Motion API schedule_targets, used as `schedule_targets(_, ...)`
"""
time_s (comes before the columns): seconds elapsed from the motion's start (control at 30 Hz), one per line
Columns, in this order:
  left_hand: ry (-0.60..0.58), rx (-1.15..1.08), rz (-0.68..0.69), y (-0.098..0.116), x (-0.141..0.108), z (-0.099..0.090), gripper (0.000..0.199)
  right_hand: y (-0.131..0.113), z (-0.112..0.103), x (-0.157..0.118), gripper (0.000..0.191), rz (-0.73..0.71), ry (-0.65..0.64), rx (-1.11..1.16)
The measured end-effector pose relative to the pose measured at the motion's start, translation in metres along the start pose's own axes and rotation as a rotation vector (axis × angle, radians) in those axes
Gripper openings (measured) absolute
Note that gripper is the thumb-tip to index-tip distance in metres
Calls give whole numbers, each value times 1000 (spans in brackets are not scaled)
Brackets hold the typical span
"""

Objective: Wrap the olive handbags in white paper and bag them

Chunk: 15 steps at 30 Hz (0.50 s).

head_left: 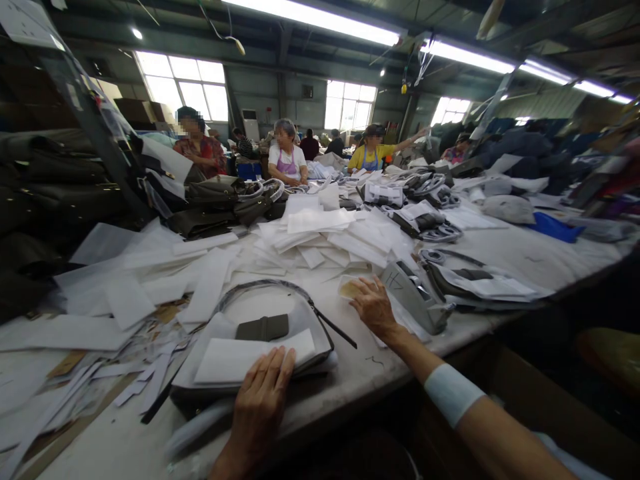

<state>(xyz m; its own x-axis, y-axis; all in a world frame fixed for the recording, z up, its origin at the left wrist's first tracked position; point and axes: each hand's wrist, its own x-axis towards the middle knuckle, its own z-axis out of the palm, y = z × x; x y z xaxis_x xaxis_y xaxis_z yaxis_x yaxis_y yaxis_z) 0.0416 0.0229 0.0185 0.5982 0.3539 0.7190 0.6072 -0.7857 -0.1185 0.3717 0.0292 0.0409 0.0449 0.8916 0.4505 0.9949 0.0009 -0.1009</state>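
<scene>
In the head camera's view, a dark handbag [263, 327], partly covered in white wrapping, is seen at the near edge of a crowded worktable [367, 397], its looped handle [265, 285] laid out toward the far side. A folded white sheet [233, 360] on its front is steadied by the left hand [263, 393], whose fingers are spread flat, with nothing grasped. The right hand [374, 307] is extended to a small yellowish item [349, 288], just beside a grey tape dispenser [417, 300]; whether the item is gripped or merely touched cannot be told. For good work, it is judged, the sheet should be pressed lightly, its edges kept square and the wrapping unwrinkled, while the loose strap end [345, 337] is kept clear of the right hand's path. Beyond, loose white sheets [325, 233] are heaped.
</scene>
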Motion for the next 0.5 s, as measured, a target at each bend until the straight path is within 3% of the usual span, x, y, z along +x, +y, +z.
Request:
schedule_targets(0.13, 6, -7, -5, -1, -2, 2, 44, -26, 22, 27, 6, 67, -25, 12)
schedule_targets(0.27, -13, -26, -3, -1, -7, 5, 47, -38, 30, 31, 28, 74, -68, 32)
schedule_targets(0.37, -7, -44, -17, 0, -10, 7, 46, -25, 11, 15, 31, 97, -55, 51)
schedule_targets(0.43, 0, -50, -26, 0, -10, 7, 45, -5, -9, -3, 21, 170, -44, 52)
schedule_targets(0.5, 3, -53, -34, 1, -9, 7, 44, 21, -28, -26, 24, 256, -40, 25)
